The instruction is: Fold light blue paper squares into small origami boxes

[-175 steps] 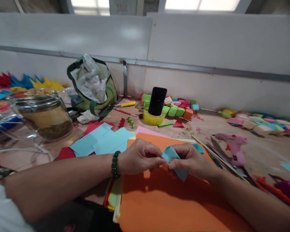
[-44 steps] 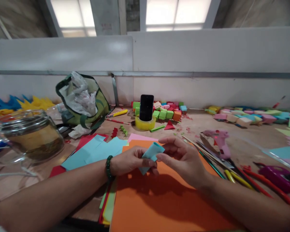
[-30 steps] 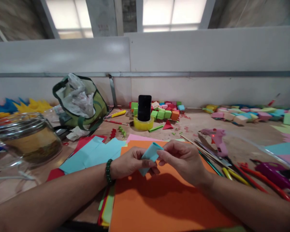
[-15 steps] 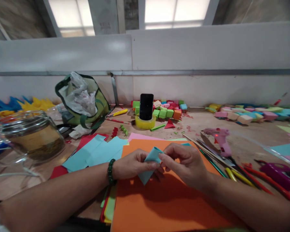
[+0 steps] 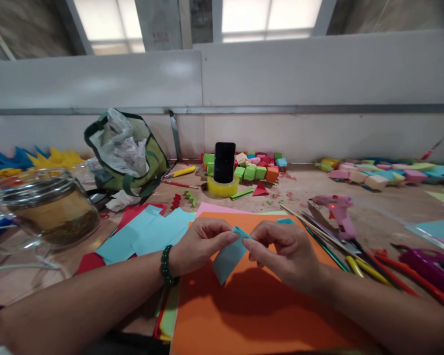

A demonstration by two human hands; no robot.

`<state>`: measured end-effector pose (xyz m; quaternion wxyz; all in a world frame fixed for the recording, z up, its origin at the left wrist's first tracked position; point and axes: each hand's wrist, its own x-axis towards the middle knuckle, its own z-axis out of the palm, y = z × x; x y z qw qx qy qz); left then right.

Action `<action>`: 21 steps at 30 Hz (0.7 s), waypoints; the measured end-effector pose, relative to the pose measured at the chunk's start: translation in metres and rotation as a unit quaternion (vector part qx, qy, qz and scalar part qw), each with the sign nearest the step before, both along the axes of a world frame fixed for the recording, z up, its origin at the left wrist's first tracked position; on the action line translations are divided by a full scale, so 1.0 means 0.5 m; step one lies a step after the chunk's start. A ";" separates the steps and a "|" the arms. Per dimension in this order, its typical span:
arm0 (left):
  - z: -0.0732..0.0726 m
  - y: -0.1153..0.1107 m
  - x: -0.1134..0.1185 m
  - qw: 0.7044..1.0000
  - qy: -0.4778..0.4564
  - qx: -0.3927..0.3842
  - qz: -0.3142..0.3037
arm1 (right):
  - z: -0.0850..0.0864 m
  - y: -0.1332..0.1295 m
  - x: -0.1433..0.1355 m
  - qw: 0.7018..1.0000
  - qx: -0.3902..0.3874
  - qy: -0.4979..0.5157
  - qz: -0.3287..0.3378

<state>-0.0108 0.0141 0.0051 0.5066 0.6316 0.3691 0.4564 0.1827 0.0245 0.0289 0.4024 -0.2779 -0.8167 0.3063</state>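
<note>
Between my two hands is a small piece of light blue paper, its top edge folded over and its lower corner hanging down. My left hand, below a green bead bracelet, pinches the upper left of the fold with thumb and fingers. On the other side, my right hand grips the right end of the same fold, thumb on the near face. Both hands are above an orange paper sheet on top of a stack. A small blue paper bit lies behind my right hand.
Light blue sheets lie at left, near a glass jar and a green bag. A phone stands in a yellow tape roll before paper cubes. At right are a pink glue gun and several tools.
My left thumb and fingers have moved up to the paper's top edge. The rolled-over top is now pressed flatter, and more of the paper's lower part shows.
</note>
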 end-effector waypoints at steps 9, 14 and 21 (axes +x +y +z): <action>0.013 -0.010 0.009 1.000 -0.006 -0.027 0.014 | -0.006 0.000 -0.003 1.000 -0.014 0.003 0.011; 0.012 -0.013 0.011 0.999 -0.013 -0.027 0.030 | -0.012 0.001 -0.007 0.999 -0.042 0.002 0.010; 0.012 -0.016 0.009 0.999 0.003 -0.005 0.053 | -0.014 0.001 -0.008 0.997 -0.081 0.018 0.013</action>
